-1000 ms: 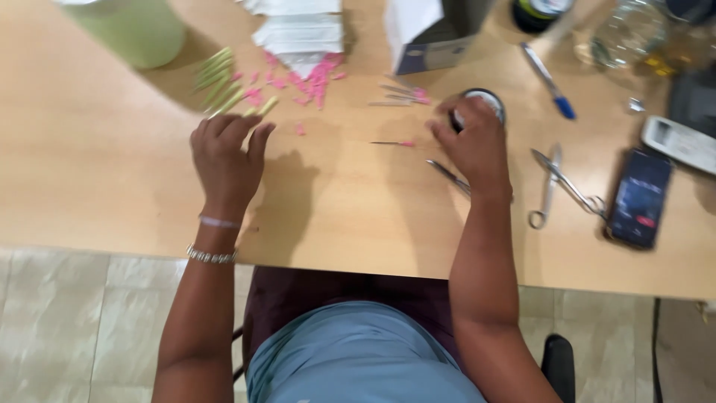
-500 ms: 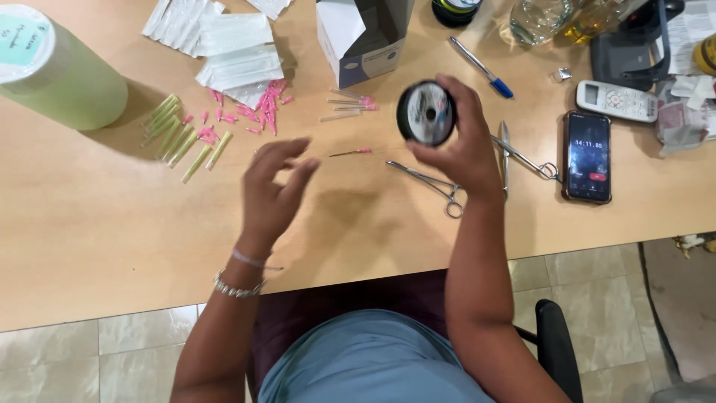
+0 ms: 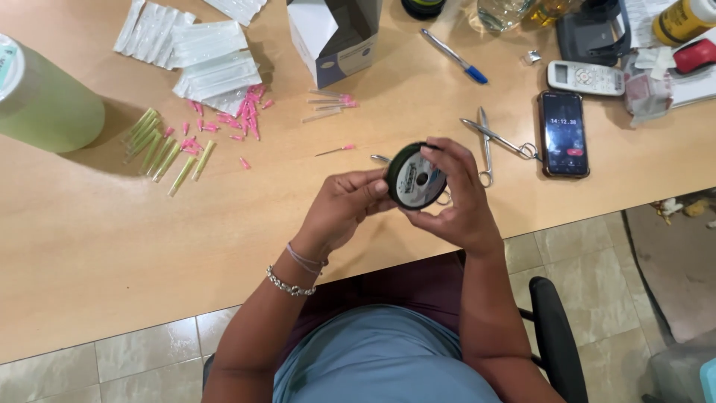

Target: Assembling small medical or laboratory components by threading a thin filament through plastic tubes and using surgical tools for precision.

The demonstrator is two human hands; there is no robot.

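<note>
one spool (image 3: 416, 177), one phone (image 3: 563, 133), one pen (image 3: 453, 56), two hands (image 3: 344, 210)

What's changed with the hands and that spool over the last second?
The right hand lifted the round spool off the table and brought it toward the body. The left hand, flat on the table a second ago, rose and now grips the spool's left edge too. The forceps, phone, pen and pink caps lie as before.

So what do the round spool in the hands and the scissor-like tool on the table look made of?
Spool: seemingly dark plastic, its flat face carrying a pale paper-like label. Scissor-like tool: likely steel, silvery and shiny with thin ring handles. Both hands, left hand and right hand, hold the spool.
</note>
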